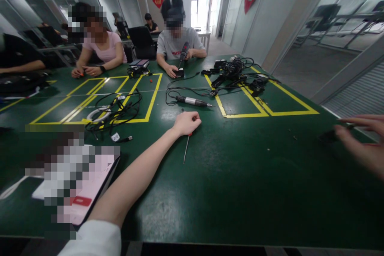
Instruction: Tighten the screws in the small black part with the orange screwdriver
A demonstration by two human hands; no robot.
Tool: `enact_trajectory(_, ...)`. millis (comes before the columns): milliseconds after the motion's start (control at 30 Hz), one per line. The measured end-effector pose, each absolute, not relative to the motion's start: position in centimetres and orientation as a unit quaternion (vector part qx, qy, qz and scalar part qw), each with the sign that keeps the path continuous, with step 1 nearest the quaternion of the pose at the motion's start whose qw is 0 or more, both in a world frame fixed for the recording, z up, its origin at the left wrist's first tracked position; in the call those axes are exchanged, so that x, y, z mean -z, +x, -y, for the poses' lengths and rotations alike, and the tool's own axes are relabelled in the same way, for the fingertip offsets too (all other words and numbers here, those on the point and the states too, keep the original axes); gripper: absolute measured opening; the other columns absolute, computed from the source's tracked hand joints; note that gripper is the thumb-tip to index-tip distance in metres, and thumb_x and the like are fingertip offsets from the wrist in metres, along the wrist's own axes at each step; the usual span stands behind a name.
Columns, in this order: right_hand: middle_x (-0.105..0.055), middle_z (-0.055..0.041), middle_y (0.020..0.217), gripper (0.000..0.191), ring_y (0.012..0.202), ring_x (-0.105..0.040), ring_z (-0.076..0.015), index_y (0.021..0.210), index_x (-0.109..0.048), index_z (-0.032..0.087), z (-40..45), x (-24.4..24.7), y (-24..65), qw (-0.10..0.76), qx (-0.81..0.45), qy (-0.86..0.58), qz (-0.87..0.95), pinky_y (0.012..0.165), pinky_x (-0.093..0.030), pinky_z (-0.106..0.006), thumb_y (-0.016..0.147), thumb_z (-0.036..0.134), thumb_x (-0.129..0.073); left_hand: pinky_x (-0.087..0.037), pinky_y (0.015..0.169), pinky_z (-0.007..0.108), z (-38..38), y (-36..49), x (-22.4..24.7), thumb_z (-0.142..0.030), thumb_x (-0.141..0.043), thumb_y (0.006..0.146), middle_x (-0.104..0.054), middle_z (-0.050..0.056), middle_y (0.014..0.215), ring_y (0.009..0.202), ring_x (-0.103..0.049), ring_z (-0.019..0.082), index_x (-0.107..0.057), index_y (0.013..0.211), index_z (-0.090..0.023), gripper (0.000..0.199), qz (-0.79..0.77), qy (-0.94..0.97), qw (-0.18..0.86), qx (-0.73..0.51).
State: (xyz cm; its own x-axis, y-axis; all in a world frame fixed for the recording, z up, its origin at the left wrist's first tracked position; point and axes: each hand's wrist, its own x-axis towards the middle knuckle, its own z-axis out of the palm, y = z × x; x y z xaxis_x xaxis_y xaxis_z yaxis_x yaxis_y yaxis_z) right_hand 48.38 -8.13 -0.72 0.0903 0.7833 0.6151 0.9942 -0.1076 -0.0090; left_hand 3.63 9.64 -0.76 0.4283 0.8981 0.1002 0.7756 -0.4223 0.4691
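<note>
My left hand [187, 123] is closed around the handle of a screwdriver [186, 150], reaching over the middle of the green table. A bit of red handle shows below the fist, and the thin metal shaft points toward me. Just beyond the hand lies a black and silver electric screwdriver [191, 101] with its cable. At the right edge, my right hand [364, 140] is partly cut off and blurred. Its thumb and fingers close about something dark that I cannot make out. A dark blurred shape [328, 137] is beside the fingertips.
Yellow tape [192, 75] frames areas on the table [240, 192]. Tangled black cables [231, 70] lie back right; looped cables [132, 108] lie left. A tablet-like screen [99, 176] is near my left forearm. Opposite, a person in grey [180, 42] holds a power driver [184, 52]; another wears pink [105, 48].
</note>
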Motion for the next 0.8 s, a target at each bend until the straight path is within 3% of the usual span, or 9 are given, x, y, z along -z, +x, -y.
enact_trajectory(33,-0.074,-0.0238,0.105,0.041,0.103,-0.071,-0.0423,0.106,-0.073,0.018,7.6,0.4,47.9,0.188,0.22,-0.661,0.692,0.083,-0.06,-0.058,0.094,0.043,-0.043,-0.048,0.078,0.029,-9.7,3.6,0.8,-0.027,-0.057,0.088,-0.079,0.001,0.09,0.088,-0.069,0.022,-0.075,0.084,-0.023,0.019,-0.506,0.826,0.18,-0.171)
enact_trajectory(100,-0.078,-0.02,0.103,0.035,0.098,-0.073,-0.0365,0.092,-0.077,0.02,6.3,-0.1,46.9,0.102,0.159,-0.592,0.783,0.087,-0.061,-0.052,0.092,0.034,-0.044,-0.048,0.077,0.029,-9.7,3.6,0.8,-0.027,-0.057,0.088,-0.079,0.002,0.09,0.088,-0.069,0.022,-0.075,0.084,-0.023,0.019,-0.506,0.825,0.182,-0.171)
enact_trajectory(333,-0.081,-0.0193,0.11,0.04,0.101,-0.077,-0.0334,0.103,-0.082,0.015,3.2,-0.7,45.5,-0.014,0.125,-0.573,0.81,0.09,-0.064,-0.046,0.092,0.027,-0.046,-0.048,0.077,0.029,-9.5,3.7,0.7,-0.027,-0.057,0.088,-0.079,0.002,0.089,0.088,-0.069,0.022,-0.076,0.084,-0.022,0.019,-0.505,0.825,0.185,-0.174)
enact_trajectory(567,-0.081,-0.0162,0.11,0.04,0.097,-0.079,-0.0305,0.102,-0.083,0.019,2.9,-0.3,46.4,-0.032,0.134,-0.567,0.812,0.078,-0.069,-0.04,0.088,0.021,-0.045,-0.047,0.078,0.029,-9.5,3.8,0.7,-0.027,-0.057,0.088,-0.079,0.002,0.091,0.089,-0.069,0.022,-0.076,0.085,-0.022,0.02,-0.504,0.827,0.185,-0.17)
enact_trajectory(800,-0.081,-0.0181,0.106,0.046,0.089,-0.081,-0.0285,0.104,-0.084,0.013,3.0,-0.3,46.3,-0.034,0.163,-0.534,0.829,0.072,-0.069,-0.035,0.093,0.023,-0.041,-0.046,0.076,0.029,-9.5,3.7,0.7,-0.027,-0.057,0.088,-0.079,0.002,0.09,0.088,-0.068,0.022,-0.076,0.086,-0.022,0.02,-0.508,0.825,0.184,-0.166)
